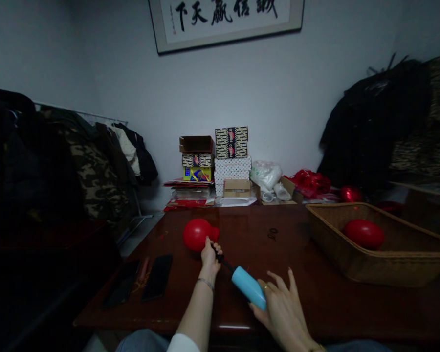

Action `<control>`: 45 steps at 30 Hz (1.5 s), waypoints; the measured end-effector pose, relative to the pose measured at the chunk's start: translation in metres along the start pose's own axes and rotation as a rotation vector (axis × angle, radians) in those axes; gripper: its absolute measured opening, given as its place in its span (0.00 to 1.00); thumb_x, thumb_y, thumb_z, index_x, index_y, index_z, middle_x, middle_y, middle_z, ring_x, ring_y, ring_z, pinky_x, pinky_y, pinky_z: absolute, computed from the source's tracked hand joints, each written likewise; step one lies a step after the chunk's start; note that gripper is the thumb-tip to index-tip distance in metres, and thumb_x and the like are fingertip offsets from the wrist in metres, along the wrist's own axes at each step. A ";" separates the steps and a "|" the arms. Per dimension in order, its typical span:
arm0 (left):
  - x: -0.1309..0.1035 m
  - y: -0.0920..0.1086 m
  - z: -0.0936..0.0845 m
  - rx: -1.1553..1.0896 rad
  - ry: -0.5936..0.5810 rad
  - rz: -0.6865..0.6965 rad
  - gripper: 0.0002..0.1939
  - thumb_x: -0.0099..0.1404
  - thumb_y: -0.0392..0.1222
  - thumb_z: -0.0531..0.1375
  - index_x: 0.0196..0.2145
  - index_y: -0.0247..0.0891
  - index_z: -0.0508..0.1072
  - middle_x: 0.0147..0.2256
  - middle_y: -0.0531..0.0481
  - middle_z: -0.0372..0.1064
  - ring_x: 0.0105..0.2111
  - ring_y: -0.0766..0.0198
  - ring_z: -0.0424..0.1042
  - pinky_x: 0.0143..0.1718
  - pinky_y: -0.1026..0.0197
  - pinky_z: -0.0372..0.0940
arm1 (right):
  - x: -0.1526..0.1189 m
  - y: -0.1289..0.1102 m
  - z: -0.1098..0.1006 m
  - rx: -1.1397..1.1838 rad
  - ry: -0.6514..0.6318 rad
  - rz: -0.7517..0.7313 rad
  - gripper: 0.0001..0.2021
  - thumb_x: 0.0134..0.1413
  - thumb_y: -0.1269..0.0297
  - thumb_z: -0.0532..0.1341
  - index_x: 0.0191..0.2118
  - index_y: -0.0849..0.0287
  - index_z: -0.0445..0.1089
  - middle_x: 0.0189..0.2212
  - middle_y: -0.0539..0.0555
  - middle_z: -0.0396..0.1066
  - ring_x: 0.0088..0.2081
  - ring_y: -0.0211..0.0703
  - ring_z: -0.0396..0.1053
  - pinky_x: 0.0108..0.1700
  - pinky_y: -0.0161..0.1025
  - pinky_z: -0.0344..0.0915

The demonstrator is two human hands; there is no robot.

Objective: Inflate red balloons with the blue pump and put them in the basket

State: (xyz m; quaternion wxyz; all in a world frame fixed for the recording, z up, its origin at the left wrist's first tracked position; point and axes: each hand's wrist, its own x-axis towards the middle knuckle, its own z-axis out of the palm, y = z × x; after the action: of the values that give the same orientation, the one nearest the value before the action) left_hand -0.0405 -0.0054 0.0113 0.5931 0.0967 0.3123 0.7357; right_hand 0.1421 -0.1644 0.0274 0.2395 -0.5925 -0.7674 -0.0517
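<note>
A red balloon point(197, 235), partly inflated, is above the table just beyond my left hand point(210, 257). That hand is closed around the balloon's neck and the black front end of a hand pump; the fingers hide the exact join. The pump's light blue barrel point(248, 287) slants down to the right, with a dark rod between it and the front end. At the barrel's near end, my right hand point(283, 309) grips the pump with thumb and palm, while some of its fingers stretch outward.
A wicker basket point(388, 271) holding another red balloon point(363, 233) stands on the right of the brown table point(278, 254). Two dark phones point(157, 277) lie at the left. Small black loops point(272, 233) lie mid-table. Stacked boxes point(231, 168) and plastic bags point(267, 175) line the back.
</note>
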 end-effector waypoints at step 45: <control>0.007 -0.001 -0.007 0.010 0.010 0.003 0.17 0.64 0.49 0.55 0.23 0.37 0.57 0.16 0.60 0.51 0.12 0.76 0.51 0.11 0.72 0.48 | -0.014 0.014 -0.003 0.020 0.029 -0.019 0.19 0.45 0.57 0.62 0.43 0.59 0.71 0.37 0.54 0.75 0.51 0.54 0.64 0.63 0.59 0.27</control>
State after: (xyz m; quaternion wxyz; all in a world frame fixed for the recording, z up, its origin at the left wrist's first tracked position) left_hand -0.0456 -0.0017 0.0037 0.5899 0.0965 0.3186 0.7357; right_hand 0.1586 -0.1737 0.0214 0.2562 -0.5818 -0.7700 -0.0550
